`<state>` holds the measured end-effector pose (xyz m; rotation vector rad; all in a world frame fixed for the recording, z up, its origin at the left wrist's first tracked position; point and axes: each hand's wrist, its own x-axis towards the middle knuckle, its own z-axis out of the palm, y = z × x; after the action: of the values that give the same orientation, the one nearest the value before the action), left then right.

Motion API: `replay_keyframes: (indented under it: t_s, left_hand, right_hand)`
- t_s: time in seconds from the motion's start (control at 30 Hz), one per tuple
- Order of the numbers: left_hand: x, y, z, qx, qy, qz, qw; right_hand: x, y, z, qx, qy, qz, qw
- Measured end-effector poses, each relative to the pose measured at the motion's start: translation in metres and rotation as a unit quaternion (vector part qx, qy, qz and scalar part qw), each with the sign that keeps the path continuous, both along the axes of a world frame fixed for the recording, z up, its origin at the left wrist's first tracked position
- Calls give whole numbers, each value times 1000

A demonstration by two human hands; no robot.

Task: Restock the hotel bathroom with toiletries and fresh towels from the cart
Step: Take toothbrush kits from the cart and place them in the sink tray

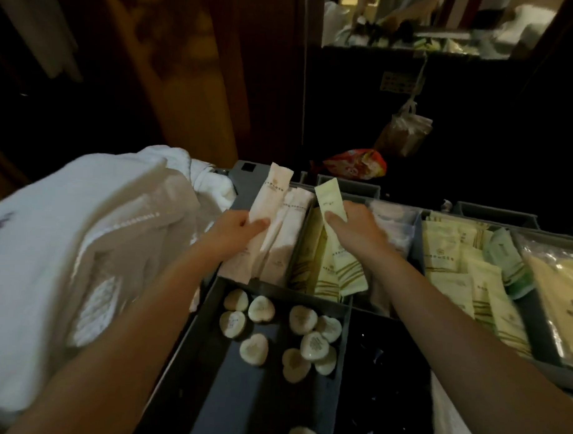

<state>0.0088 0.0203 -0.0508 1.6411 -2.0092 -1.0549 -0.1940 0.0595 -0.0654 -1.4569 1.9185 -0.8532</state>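
Observation:
My left hand (237, 226) grips a long white sachet (269, 192), lifted upright above a grey compartment of similar white sachets (287, 246). My right hand (353, 224) pinches a pale green sachet (331, 200) over the neighbouring compartment of green sachets (337, 270). A pile of white towels (83, 242) drapes over my left forearm and covers the cart's left side.
Heart-shaped wrapped soaps (294, 337) lie in the near grey tray (207, 314). More green and yellow packets (471, 275) fill the bins on the right. A red bag (358, 165) and a hanging plastic bag (408, 130) sit behind the cart. Dark wooden wall at the left.

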Motion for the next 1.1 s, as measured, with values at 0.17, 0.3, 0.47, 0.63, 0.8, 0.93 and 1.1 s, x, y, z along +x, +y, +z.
replay_keyframes:
  t_s: [0.17,0.3,0.47,0.63,0.8,0.93,1.1]
  left_hand:
    - [23,40,17,21,-18,61,998]
    - [50,82,20,23,-18,157,987]
    - [84,152,23,22,-4,210,977]
    - [127,225,30,10,38,298,954]
    - [168,305,32,-12,46,377,925]
    - [203,374,33,-9,62,463,884]
    - [247,464,35,-24,29,544,838]
  right_hand:
    - [17,8,25,13,-131,82,988]
    - [42,23,38,34,-172,163,971]
    - [90,45,54,65,-174,262,947]
    - [151,79,65,102,-192,379,899]
    - [220,123,64,115,-177,487,847]
    - [283,170,61,143,-159,551,807]
    - [360,242,57,138,-128,631,753]
